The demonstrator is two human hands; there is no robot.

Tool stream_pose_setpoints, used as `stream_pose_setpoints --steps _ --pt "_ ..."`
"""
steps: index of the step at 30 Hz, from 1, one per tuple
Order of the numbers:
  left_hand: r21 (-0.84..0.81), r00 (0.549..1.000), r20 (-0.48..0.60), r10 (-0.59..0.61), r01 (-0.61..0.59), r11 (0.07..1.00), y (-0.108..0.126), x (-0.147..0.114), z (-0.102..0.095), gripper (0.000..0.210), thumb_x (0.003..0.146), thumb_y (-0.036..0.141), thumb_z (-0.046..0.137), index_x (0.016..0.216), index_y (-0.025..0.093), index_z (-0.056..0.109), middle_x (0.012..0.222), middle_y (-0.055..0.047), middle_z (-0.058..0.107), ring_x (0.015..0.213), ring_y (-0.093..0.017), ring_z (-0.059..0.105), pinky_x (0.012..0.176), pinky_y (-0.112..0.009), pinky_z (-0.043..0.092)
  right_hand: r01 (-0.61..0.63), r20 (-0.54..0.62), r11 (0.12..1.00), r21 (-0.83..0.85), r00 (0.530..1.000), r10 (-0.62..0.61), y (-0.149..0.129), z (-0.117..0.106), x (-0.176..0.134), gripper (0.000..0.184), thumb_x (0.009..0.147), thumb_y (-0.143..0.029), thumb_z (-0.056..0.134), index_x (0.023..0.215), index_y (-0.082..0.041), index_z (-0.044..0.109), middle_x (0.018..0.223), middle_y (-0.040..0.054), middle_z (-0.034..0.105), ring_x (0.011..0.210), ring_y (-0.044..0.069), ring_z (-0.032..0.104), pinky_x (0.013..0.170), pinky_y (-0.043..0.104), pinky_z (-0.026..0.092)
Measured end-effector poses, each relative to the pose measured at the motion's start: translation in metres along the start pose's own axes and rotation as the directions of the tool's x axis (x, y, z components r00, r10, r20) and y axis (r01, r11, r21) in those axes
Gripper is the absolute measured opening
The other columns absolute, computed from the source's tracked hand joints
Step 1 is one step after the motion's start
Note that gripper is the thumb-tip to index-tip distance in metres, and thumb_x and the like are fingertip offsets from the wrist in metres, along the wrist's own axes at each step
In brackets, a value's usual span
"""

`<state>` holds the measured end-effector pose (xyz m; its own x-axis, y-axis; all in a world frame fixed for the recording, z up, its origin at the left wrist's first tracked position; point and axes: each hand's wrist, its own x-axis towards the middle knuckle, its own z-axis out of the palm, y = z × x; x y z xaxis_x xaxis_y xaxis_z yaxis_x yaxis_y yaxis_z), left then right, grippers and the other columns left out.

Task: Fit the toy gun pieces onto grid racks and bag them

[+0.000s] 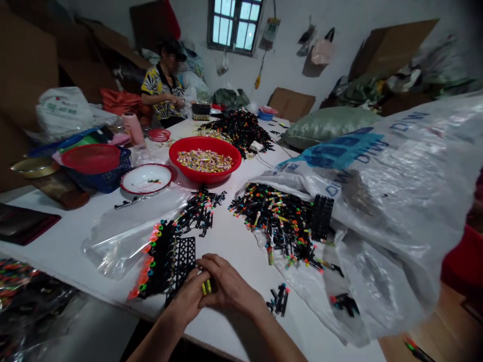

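My left hand (190, 295) and my right hand (229, 284) meet near the front edge of the table, fingers closed together. Small yellow cylinders (206, 287) show between them; how the grip is shared is partly hidden. Left of my fingers lies a black perforated plastic rack (184, 257), its near end by my left hand. Beside it stands a tight row of black plastic pieces (160, 261) with orange and green ring-shaped tips. A small group of black pieces (279, 300) lies to the right of my right wrist.
Loose black pieces (277, 221) spill from a large white plastic sack (381, 241) at right. A red basin (206, 173) holds small yellowish cylinders. A white plate (145, 178) and blue basket (100, 176) stand left. Another person (164, 90) sits at the far end.
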<state>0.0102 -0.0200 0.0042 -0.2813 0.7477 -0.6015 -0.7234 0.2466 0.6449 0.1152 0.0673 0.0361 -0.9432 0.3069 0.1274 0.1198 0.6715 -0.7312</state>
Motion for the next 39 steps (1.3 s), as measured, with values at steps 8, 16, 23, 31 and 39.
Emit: stream_pose_setpoints --steps 8,16,23,31,39 --pt "0.212 0.998 0.064 -0.024 0.010 0.977 -0.011 -0.003 0.009 0.077 0.066 0.067 0.063 0.125 0.023 0.040 0.062 0.004 0.058 0.039 -0.007 0.045 0.040 -0.018 0.018 -0.293 -0.297 0.798 -0.527 0.943 0.151 0.082 -0.088 0.145 0.040 0.090 -0.007 0.032 0.126 -0.005 0.049 0.119 0.0119 0.053 0.111 0.018 0.049 0.093 0.027 0.037" --pt "0.363 0.972 0.212 0.097 -0.171 0.916 0.002 0.003 0.006 0.056 0.076 0.057 0.060 0.114 0.016 0.054 0.075 -0.004 0.062 0.053 -0.009 0.051 0.041 -0.019 0.026 -0.274 -0.199 0.695 -0.665 0.962 0.189 0.105 -0.100 0.162 0.024 0.083 0.000 0.046 0.095 -0.011 0.064 0.101 0.0170 0.063 0.100 0.027 0.054 0.086 0.038 0.039" --pt "0.402 0.943 0.131 0.305 -0.332 0.853 0.019 0.022 0.009 0.043 0.079 0.049 0.059 0.106 0.015 0.058 0.073 -0.004 0.063 0.053 -0.008 0.045 0.043 -0.019 0.026 -0.445 -0.488 0.891 -0.085 0.798 0.352 0.049 -0.047 0.015 0.025 0.087 -0.039 0.053 0.090 -0.016 0.061 0.070 0.0022 0.061 0.060 0.014 0.053 0.057 0.024 0.039" --pt "0.366 0.928 0.165 0.333 -0.371 0.853 0.013 0.005 0.016 0.042 0.077 0.047 0.064 0.104 0.016 0.061 0.067 0.001 0.056 0.050 -0.005 0.041 0.044 -0.017 0.027 -0.276 -0.543 0.776 0.568 0.583 0.605 -0.004 -0.006 -0.025 0.027 0.073 -0.037 0.064 0.087 -0.014 0.063 0.075 0.0038 0.065 0.064 0.014 0.055 0.059 0.024 0.045" --pt "0.233 0.938 0.197 0.285 -0.328 0.916 0.013 -0.009 0.028 0.039 0.069 0.046 0.071 0.091 0.018 0.055 0.062 0.003 0.058 0.047 -0.005 0.044 0.041 -0.016 0.026 -0.274 -0.504 0.749 0.603 0.597 0.624 -0.027 -0.012 -0.032 0.022 0.077 -0.035 0.062 0.075 -0.014 0.064 0.069 0.0038 0.065 0.064 0.016 0.057 0.059 0.025 0.045"
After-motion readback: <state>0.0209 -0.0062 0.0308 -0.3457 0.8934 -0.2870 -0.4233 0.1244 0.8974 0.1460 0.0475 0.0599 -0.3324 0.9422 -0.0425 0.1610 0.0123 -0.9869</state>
